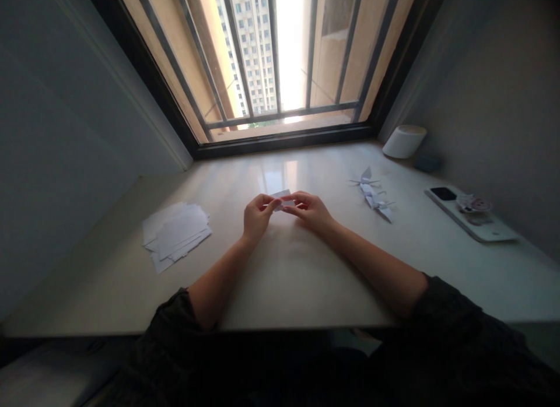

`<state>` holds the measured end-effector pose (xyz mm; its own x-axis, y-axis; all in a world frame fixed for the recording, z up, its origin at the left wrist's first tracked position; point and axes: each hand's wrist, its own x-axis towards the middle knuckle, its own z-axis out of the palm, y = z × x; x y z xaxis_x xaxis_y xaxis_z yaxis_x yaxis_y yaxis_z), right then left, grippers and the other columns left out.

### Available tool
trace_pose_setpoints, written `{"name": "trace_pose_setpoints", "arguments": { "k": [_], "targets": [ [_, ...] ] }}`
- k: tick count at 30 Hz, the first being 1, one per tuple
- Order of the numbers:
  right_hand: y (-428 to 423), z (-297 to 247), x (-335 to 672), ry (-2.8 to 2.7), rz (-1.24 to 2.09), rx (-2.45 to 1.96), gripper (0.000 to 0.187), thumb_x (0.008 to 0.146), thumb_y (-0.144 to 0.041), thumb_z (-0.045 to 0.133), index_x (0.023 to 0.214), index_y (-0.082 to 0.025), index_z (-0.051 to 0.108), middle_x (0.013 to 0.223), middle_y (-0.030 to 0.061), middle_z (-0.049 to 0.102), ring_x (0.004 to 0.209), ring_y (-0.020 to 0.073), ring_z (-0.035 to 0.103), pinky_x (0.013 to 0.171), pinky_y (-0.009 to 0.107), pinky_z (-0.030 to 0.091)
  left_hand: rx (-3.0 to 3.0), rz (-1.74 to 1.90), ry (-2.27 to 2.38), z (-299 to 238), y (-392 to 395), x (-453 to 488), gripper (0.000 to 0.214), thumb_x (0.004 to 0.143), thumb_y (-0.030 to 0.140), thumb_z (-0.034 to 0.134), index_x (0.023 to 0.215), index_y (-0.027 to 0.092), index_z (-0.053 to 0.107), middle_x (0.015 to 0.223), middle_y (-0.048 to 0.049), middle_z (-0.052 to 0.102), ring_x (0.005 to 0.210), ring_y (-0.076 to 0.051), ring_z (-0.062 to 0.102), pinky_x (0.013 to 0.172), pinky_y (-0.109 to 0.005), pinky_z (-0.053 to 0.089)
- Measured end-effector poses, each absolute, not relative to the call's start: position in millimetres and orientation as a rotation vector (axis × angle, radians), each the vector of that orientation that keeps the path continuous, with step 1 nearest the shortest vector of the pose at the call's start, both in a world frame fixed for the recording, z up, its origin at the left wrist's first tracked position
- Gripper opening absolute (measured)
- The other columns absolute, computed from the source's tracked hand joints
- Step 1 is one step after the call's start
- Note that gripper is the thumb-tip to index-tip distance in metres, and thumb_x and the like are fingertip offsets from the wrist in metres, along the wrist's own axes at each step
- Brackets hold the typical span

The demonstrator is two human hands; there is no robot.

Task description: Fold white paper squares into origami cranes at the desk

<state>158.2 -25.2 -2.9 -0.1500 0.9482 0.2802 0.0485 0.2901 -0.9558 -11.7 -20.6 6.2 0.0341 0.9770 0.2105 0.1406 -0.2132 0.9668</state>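
Observation:
Both my hands meet at the middle of the pale desk (284, 279), pinching one small folded piece of white paper (282, 197) between them. My left hand (258, 216) grips its left end with closed fingers. My right hand (311, 210) grips its right end, fingers pressed together. The paper is held just above the desk surface. Most of it is hidden by my fingers.
A loose stack of white paper sheets (175, 235) lies at the left. Several folded paper cranes (373, 194) sit at the right. Farther right lie a phone (468, 211) with a small round item on it and a white cylinder (403, 141). A barred window (271, 63) is behind.

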Motion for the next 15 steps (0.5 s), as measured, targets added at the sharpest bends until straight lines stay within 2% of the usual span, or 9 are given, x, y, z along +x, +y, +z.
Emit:
{"name": "trace_pose_setpoints", "arguments": {
  "k": [4, 8, 15],
  "targets": [
    [-27.2, -1.8, 158.4, -1.443, 1.063, -1.043, 0.039, 0.064, -0.051, 0.077, 0.090, -0.022, 0.074, 0.079, 0.0044, 0.070, 0.068, 0.0170, 0.060, 0.065, 0.032, 0.048, 1.481, 1.307, 1.218, 4.2, -21.0, -12.3, 0.037, 0.069, 0.052, 0.072, 0.069, 0.017, 0.063, 0.067, 0.0006, 0.062, 0.063, -0.012, 0.058, 0.061, -0.025, 0.047],
    [-28.0, -1.8, 156.3, -1.369, 1.087, -1.043, 0.039, 0.063, -0.052, 0.078, 0.083, -0.019, 0.074, 0.065, 0.0021, 0.068, 0.064, 0.0169, 0.060, 0.063, 0.031, 0.047, 1.440, 1.370, 1.213, 2.7, -21.4, -10.1, 0.036, 0.069, 0.050, 0.073, 0.065, 0.017, 0.060, 0.062, 0.0021, 0.058, 0.060, -0.011, 0.054, 0.060, -0.023, 0.044],
    [-27.2, -0.6, 152.8, -1.213, 1.192, -0.927, 0.030, 0.059, -0.044, 0.082, 0.075, -0.020, 0.074, 0.069, 0.0032, 0.071, 0.063, 0.0158, 0.063, 0.066, 0.031, 0.050, 1.201, 1.501, 1.111, 1.1, -18.3, -5.1, 0.036, 0.066, 0.046, 0.077, 0.061, 0.016, 0.058, 0.057, 0.0036, 0.055, 0.055, -0.008, 0.049, 0.058, -0.022, 0.041]
  ]
}}
